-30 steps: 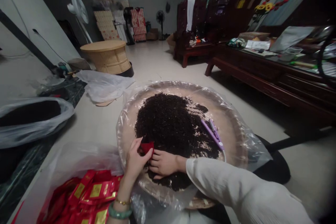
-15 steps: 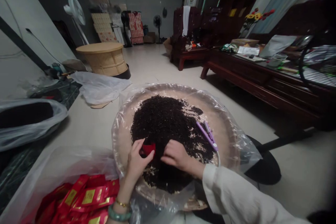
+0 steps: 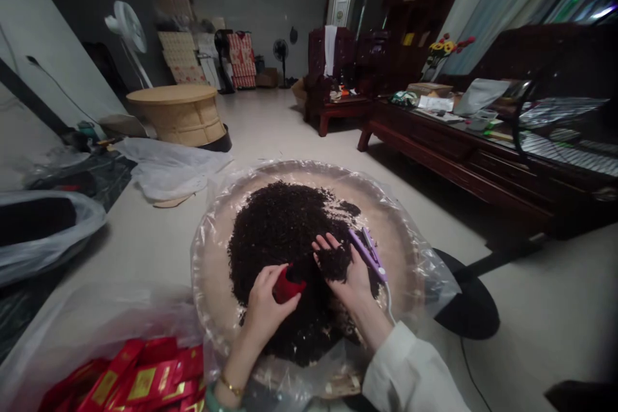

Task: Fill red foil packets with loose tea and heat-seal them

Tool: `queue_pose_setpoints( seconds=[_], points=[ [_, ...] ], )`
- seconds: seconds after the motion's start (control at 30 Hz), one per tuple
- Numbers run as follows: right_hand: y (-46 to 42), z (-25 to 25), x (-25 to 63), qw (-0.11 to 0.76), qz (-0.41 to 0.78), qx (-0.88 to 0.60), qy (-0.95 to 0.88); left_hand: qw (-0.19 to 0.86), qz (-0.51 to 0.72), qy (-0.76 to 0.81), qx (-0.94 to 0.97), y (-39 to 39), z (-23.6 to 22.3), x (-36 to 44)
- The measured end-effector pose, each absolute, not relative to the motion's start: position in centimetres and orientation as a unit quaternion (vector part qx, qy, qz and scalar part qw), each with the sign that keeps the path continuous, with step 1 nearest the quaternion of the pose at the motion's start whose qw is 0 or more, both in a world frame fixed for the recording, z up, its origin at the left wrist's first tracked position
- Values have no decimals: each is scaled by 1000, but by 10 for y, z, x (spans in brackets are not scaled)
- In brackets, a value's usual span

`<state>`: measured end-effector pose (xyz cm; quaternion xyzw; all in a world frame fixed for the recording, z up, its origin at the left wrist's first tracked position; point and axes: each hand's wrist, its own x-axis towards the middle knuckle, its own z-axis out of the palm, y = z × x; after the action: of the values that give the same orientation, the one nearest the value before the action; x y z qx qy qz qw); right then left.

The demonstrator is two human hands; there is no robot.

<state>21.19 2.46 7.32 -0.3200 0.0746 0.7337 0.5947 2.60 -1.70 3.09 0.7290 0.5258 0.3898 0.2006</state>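
The left hand (image 3: pixel 267 306) pinches a small red foil packet (image 3: pixel 286 287) over the near part of a heap of dark loose tea leaves (image 3: pixel 284 238) on a round plastic-lined tray (image 3: pixel 212 257). Just right, the right hand (image 3: pixel 344 267) lies palm up, cupped, holding a clump of leaves. A purple handheld tool (image 3: pixel 367 252) rests beside it.

One round tray (image 3: pixel 219 257), one tea-leaf heap (image 3: pixel 280 225), one purple tool (image 3: pixel 367 252), three standing fans (image 3: pixel 126 29).
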Motion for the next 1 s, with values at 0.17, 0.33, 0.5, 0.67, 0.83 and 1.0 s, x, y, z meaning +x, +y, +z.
queue_pose_setpoints(
  seconds=[0.17,0.33,0.5,0.67,0.83,1.0],
  points=[
    [21,88,198,603,722,-338,-14,199,373,545,724,-19,31,34],
    [16,93,178,609,679,-356,-203,213,367,566,707,-19,33,38],
    [19,86,173,601,679,-333,-258,216,385,571,692,-19,28,36],
    [16,79,194,577,582,-424,-386,208,405,567,687,-20,23,31],
    [3,73,201,421,382,-441,-694,147,416,552,707,-20,24,33],
    [10,70,202,428,305,-427,-736,96,396,554,726,-22,27,34]
  ],
)
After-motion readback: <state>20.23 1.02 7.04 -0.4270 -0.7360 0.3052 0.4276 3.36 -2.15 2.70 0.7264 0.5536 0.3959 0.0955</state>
